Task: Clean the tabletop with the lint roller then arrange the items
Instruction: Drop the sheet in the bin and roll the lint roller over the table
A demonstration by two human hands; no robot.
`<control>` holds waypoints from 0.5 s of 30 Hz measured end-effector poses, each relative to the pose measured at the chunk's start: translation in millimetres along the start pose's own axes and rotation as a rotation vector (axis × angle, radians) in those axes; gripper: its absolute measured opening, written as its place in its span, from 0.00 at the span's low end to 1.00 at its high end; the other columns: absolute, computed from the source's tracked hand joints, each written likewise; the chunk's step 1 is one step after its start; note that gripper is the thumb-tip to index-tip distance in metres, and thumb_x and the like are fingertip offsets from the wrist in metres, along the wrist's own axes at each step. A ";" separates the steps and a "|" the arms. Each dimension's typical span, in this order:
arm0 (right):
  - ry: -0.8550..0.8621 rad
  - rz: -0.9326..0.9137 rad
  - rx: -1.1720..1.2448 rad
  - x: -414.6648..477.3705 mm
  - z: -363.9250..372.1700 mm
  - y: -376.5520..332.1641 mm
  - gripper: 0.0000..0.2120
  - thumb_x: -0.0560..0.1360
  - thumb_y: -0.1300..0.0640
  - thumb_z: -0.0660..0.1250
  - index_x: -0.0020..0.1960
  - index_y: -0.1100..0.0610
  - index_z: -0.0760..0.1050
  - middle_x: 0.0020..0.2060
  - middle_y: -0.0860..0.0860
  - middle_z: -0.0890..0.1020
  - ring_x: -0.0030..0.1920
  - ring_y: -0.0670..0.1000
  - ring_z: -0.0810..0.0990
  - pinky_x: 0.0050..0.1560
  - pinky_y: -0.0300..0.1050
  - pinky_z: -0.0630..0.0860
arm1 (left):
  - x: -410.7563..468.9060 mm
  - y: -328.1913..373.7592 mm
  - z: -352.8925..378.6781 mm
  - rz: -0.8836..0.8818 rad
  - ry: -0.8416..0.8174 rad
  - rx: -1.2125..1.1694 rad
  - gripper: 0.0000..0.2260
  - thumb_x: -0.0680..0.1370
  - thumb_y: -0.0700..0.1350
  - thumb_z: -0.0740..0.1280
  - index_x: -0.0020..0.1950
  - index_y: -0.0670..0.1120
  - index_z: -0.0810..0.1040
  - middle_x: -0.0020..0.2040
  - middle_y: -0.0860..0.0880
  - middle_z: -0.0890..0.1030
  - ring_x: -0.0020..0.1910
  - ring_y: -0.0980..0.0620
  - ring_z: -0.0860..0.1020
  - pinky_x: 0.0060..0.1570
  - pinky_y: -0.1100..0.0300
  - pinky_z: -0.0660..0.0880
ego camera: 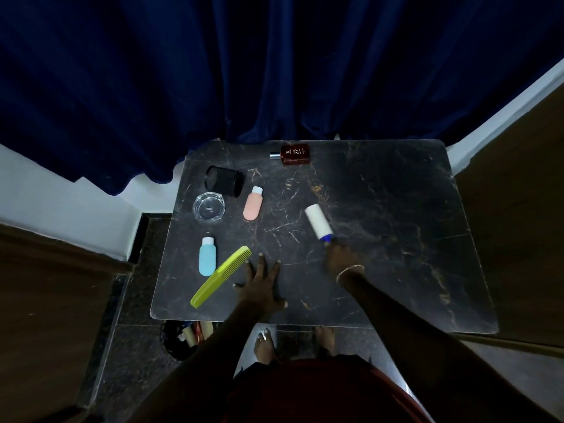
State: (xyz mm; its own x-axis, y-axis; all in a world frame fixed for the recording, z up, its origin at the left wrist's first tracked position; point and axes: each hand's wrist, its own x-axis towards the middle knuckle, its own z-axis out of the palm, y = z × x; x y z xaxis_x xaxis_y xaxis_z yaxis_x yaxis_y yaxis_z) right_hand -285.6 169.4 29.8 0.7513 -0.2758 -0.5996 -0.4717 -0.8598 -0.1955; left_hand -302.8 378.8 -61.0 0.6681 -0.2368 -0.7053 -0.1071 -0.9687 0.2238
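Note:
A dark marble tabletop fills the middle of the view. My right hand grips the blue handle of a lint roller, whose white roll lies on the table's centre. My left hand rests flat on the table near the front edge, fingers spread, holding nothing. Left of it lie a yellow-green comb and a blue bottle. Farther back are a pink bottle, a glass ashtray, a black mesh cup on its side and a brown perfume bottle.
A dark blue curtain hangs right behind the table. A black bin with rubbish stands on the floor under the table's front left corner. Wooden furniture flanks both sides. My bare feet stand at the front edge.

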 end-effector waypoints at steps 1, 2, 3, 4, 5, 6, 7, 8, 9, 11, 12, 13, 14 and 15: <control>-0.018 -0.035 -0.040 -3.9 4.7 -6.6 0.20 0.87 0.53 0.48 0.73 0.61 0.67 0.67 0.60 0.78 0.69 0.61 0.77 0.69 0.52 0.73 | 0.8 1.1 -1.1 -0.003 -0.003 0.004 0.52 0.72 0.64 0.74 0.84 0.60 0.41 0.83 0.47 0.31 0.81 0.33 0.33 0.70 0.19 0.55; -0.027 -0.065 -0.079 -7.7 9.6 -12.4 0.21 0.87 0.52 0.47 0.73 0.61 0.67 0.67 0.59 0.78 0.68 0.60 0.77 0.69 0.52 0.73 | 1.4 1.8 -2.1 -0.007 -0.005 0.006 0.52 0.72 0.64 0.74 0.84 0.60 0.40 0.83 0.47 0.31 0.81 0.33 0.33 0.70 0.19 0.55; -0.037 -0.091 -0.121 -11.2 14.1 -17.3 0.21 0.87 0.52 0.47 0.74 0.61 0.66 0.67 0.59 0.78 0.68 0.60 0.78 0.69 0.53 0.73 | 1.9 2.6 -2.8 -0.011 -0.010 0.005 0.52 0.72 0.64 0.74 0.84 0.60 0.40 0.83 0.47 0.31 0.81 0.33 0.33 0.70 0.19 0.55; -0.048 -0.111 -0.149 -14.4 18.0 -20.9 0.21 0.88 0.52 0.46 0.74 0.61 0.65 0.66 0.59 0.79 0.68 0.60 0.78 0.68 0.53 0.73 | 2.2 3.4 -3.2 -0.015 -0.015 0.000 0.52 0.72 0.63 0.74 0.83 0.60 0.40 0.83 0.47 0.31 0.81 0.33 0.33 0.70 0.19 0.54; -0.058 -0.131 -0.178 -17.3 20.9 -24.1 0.21 0.88 0.52 0.46 0.74 0.62 0.64 0.66 0.59 0.79 0.67 0.60 0.78 0.68 0.53 0.74 | 2.4 4.0 -3.9 -0.020 -0.020 -0.001 0.53 0.72 0.63 0.74 0.83 0.60 0.40 0.83 0.47 0.31 0.81 0.33 0.33 0.70 0.19 0.54; -0.061 -0.156 -0.186 -19.2 22.6 -25.8 0.21 0.88 0.53 0.45 0.74 0.62 0.64 0.66 0.59 0.79 0.67 0.60 0.78 0.68 0.53 0.74 | 3.3 4.5 -3.9 -0.023 -0.025 -0.005 0.53 0.72 0.63 0.75 0.83 0.60 0.40 0.83 0.47 0.31 0.81 0.33 0.33 0.71 0.19 0.54; -0.067 -0.169 -0.201 -20.9 22.9 -26.3 0.21 0.88 0.52 0.45 0.74 0.62 0.64 0.66 0.59 0.79 0.67 0.60 0.78 0.68 0.53 0.74 | 3.0 5.1 -4.5 -0.027 -0.029 -0.003 0.53 0.72 0.63 0.75 0.83 0.61 0.40 0.83 0.47 0.31 0.81 0.33 0.33 0.71 0.19 0.54; -0.060 -0.172 -0.213 -21.4 22.0 -26.0 0.21 0.88 0.52 0.45 0.74 0.62 0.64 0.66 0.59 0.79 0.67 0.60 0.78 0.67 0.53 0.74 | 3.0 5.7 -4.5 -0.027 -0.029 0.001 0.53 0.72 0.63 0.75 0.83 0.61 0.40 0.83 0.47 0.31 0.81 0.32 0.33 0.71 0.19 0.54; -0.049 -0.164 -0.217 -20.9 19.7 -24.4 0.21 0.88 0.52 0.46 0.73 0.61 0.65 0.66 0.59 0.79 0.67 0.60 0.79 0.67 0.53 0.74 | 3.2 5.7 -4.5 -0.026 -0.025 0.005 0.53 0.72 0.63 0.75 0.83 0.60 0.40 0.83 0.47 0.31 0.81 0.32 0.33 0.71 0.19 0.54; -0.020 -0.109 -0.192 -17.8 12.3 -16.3 0.21 0.87 0.51 0.46 0.73 0.61 0.65 0.66 0.59 0.79 0.67 0.60 0.78 0.68 0.53 0.74 | 3.8 4.5 -3.4 -0.016 -0.015 0.011 0.53 0.72 0.64 0.74 0.83 0.60 0.40 0.83 0.46 0.32 0.81 0.32 0.33 0.71 0.19 0.54; -0.005 -0.073 -0.163 -15.1 7.2 -9.7 0.21 0.87 0.51 0.47 0.73 0.61 0.66 0.67 0.59 0.78 0.68 0.60 0.78 0.68 0.53 0.74 | 3.9 3.7 -2.2 -0.013 -0.010 0.012 0.53 0.72 0.64 0.75 0.84 0.60 0.40 0.83 0.46 0.32 0.81 0.32 0.33 0.70 0.19 0.55; 0.012 -0.031 -0.110 -12.5 0.1 -2.9 0.21 0.87 0.52 0.47 0.73 0.61 0.66 0.67 0.59 0.78 0.68 0.61 0.77 0.69 0.53 0.73 | 3.7 3.8 -2.4 -0.014 -0.010 0.011 0.53 0.72 0.64 0.75 0.84 0.60 0.40 0.83 0.46 0.32 0.81 0.32 0.34 0.70 0.19 0.55; 0.028 0.016 -0.038 -7.4 -6.6 4.4 0.21 0.87 0.53 0.47 0.74 0.62 0.66 0.68 0.60 0.77 0.69 0.61 0.77 0.69 0.53 0.72 | 4.8 3.3 -1.9 -0.018 -0.011 0.009 0.53 0.72 0.64 0.74 0.84 0.60 0.41 0.83 0.46 0.32 0.81 0.32 0.34 0.70 0.19 0.55; 0.034 0.076 0.056 -3.1 -14.3 12.6 0.21 0.87 0.53 0.48 0.74 0.62 0.66 0.68 0.61 0.76 0.69 0.62 0.76 0.70 0.53 0.72 | 2.8 4.3 -2.9 -0.021 -0.013 0.010 0.53 0.72 0.64 0.74 0.84 0.60 0.41 0.83 0.46 0.32 0.81 0.32 0.34 0.71 0.19 0.55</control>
State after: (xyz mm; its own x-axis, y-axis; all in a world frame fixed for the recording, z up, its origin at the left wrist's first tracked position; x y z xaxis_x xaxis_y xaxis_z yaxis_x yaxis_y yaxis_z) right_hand -287.2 153.2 40.3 0.7272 -0.3547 -0.5877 -0.5521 -0.8109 -0.1937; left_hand -299.2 374.2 -60.1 0.6610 -0.2174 -0.7182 -0.1003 -0.9741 0.2026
